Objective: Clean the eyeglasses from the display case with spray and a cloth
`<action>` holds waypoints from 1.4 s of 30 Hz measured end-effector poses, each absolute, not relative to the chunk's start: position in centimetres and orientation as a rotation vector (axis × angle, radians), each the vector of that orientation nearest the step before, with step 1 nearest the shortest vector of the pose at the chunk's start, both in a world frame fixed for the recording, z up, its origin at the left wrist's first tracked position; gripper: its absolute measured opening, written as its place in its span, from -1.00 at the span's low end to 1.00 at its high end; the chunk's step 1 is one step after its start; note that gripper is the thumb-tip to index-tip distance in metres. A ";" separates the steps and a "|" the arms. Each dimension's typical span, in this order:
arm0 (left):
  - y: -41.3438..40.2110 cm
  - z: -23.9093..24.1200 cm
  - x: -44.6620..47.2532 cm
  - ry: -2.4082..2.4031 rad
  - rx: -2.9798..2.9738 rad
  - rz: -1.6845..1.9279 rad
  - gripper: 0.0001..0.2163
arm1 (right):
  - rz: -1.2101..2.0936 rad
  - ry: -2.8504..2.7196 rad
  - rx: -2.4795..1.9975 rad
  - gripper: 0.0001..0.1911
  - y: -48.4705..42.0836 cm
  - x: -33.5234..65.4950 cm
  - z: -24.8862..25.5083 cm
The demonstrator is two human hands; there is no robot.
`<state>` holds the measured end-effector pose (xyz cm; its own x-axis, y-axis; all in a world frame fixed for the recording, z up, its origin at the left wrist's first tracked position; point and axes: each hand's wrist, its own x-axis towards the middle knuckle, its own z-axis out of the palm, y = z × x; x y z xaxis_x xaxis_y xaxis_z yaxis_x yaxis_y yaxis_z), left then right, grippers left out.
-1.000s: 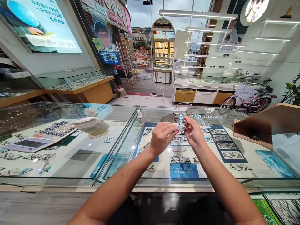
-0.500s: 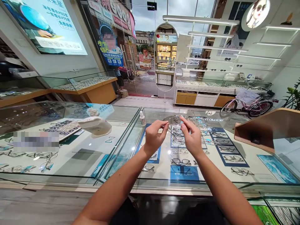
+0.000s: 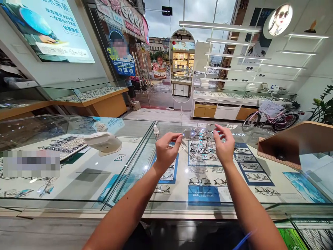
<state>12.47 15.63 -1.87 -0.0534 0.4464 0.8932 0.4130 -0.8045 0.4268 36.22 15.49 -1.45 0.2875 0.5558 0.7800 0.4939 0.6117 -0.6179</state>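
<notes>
I hold a thin-framed pair of glasses (image 3: 197, 133) up over the glass display counter (image 3: 145, 163). My left hand (image 3: 166, 151) pinches its left side beside a clear lens. My right hand (image 3: 224, 146) pinches the right side with the other fingers raised. The frame is spread between both hands, above the rows of spectacles lying inside the case.
A small white bottle (image 3: 156, 132) stands on the counter just left of my left hand. A white device (image 3: 103, 141) and a calculator (image 3: 68, 146) lie farther left. A wooden stand (image 3: 293, 142) rises at the right. A pink bicycle (image 3: 273, 116) is parked beyond.
My hands were close together on the glasses a second ago. They have drawn apart and risen, and the frame now stretches open between them.
</notes>
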 end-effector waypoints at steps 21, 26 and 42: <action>16.5 9.5 12.1 0.821 2.301 2.129 -0.86 | -0.120 -1.428 -0.874 -0.81 14.8 37.8 8.5; 18.3 11.5 13.3 0.872 2.139 2.342 -0.84 | -0.185 -1.401 -0.868 -0.80 15.6 37.0 11.3; 20.0 10.0 13.8 0.894 1.774 2.310 -0.92 | -0.181 -1.401 -0.930 -0.81 16.3 36.3 10.4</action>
<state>13.77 20.02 10.03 -0.3191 0.4131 0.8529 0.2690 -0.8235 0.4995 36.31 16.28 10.36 0.2186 0.4038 0.8884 0.6167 0.6484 -0.4465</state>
